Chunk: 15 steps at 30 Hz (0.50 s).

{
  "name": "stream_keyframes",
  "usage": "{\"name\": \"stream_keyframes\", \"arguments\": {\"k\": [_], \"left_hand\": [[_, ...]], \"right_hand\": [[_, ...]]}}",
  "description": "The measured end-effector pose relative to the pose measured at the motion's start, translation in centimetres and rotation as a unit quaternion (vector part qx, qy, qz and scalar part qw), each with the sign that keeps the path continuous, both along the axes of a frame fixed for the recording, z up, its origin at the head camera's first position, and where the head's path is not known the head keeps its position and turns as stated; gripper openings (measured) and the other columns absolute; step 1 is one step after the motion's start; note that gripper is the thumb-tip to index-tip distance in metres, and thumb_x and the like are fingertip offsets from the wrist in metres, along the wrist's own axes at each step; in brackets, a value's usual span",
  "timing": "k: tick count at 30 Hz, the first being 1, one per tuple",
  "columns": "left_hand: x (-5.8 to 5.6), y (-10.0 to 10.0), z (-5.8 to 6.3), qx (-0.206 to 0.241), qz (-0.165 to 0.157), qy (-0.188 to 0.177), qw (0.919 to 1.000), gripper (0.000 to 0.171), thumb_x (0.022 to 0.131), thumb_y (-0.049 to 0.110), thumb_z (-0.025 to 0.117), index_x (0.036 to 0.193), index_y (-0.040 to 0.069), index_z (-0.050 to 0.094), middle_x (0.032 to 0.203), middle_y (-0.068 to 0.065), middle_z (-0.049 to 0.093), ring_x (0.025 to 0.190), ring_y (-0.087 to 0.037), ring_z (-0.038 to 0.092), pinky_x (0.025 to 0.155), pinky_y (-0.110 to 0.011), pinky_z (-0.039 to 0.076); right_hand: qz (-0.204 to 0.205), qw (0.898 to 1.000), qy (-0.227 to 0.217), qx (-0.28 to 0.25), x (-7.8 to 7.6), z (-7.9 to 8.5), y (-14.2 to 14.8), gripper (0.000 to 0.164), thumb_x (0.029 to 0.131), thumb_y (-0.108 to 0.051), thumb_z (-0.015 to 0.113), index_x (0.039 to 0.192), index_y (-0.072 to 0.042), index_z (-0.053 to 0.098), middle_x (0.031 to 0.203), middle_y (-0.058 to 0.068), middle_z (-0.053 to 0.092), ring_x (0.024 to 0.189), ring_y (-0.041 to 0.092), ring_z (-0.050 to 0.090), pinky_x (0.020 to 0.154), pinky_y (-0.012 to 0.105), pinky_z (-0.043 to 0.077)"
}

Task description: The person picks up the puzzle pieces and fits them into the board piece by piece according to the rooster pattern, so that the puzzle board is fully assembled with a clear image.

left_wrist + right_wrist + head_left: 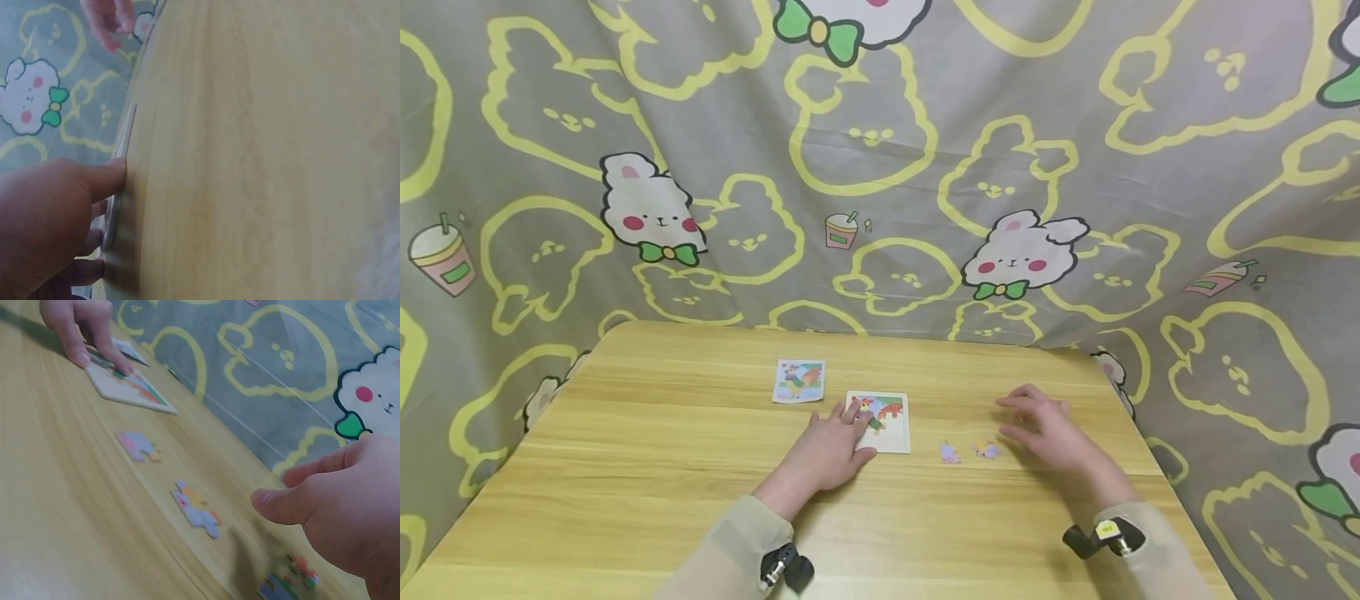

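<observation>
A white-framed jigsaw board (895, 442) lies on the table, its upper part filled with a colourful rooster picture. My left hand (831, 446) rests on its left side, index finger on the picture and thumb against the near edge. To the right, my right hand (1045, 429) hovers with thumb and fingers apart and nothing between them. Two loose puzzle pieces lie between board and right hand: a lilac and pink one (950, 452) and a lilac and orange one (987, 450). Below the right hand, the right wrist view shows a blurred green, blue and red piece (289, 584).
A square picture card (799, 382) of the rooster lies behind and left of the board. The wooden table (625, 467) meets a patterned grey curtain (895, 275) at its back and sides.
</observation>
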<state>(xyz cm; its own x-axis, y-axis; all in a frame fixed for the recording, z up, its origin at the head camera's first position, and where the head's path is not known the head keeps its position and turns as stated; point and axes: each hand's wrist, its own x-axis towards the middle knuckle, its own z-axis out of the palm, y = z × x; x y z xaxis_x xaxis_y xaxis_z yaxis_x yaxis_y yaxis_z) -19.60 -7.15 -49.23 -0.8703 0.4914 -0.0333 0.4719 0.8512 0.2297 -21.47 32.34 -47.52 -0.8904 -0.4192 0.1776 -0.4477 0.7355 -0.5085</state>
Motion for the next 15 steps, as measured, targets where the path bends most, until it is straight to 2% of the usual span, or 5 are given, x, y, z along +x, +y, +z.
{"name": "stream_keyframes", "arguments": {"k": [10,15], "left_hand": [[0.0,0.0,0.1,0.002,0.003,-0.004,1.0,0.064,0.108,0.049,0.056,0.157,0.008,0.052,0.165,-0.019,0.04,0.151,-0.045,0.037,0.11,-0.074,0.036],[0.0,0.0,0.1,-0.003,0.001,-0.003,1.0,0.064,0.108,0.05,0.056,0.158,0.008,0.052,0.165,-0.019,0.039,0.151,-0.044,0.037,0.11,-0.074,0.037]], "right_hand": [[-0.025,1.0,-0.013,-0.005,-0.6,-0.8,2.9,0.048,0.092,-0.009,0.083,0.137,0.001,0.067,0.12,0.009,0.065,0.111,0.034,0.065,0.097,0.061,0.025],[-0.04,0.999,-0.008,-0.007,-0.8,-1.5,4.0,0.044,0.095,-0.008,0.08,0.135,0.003,0.067,0.123,0.013,0.065,0.114,0.04,0.063,0.101,0.07,0.028]]}}
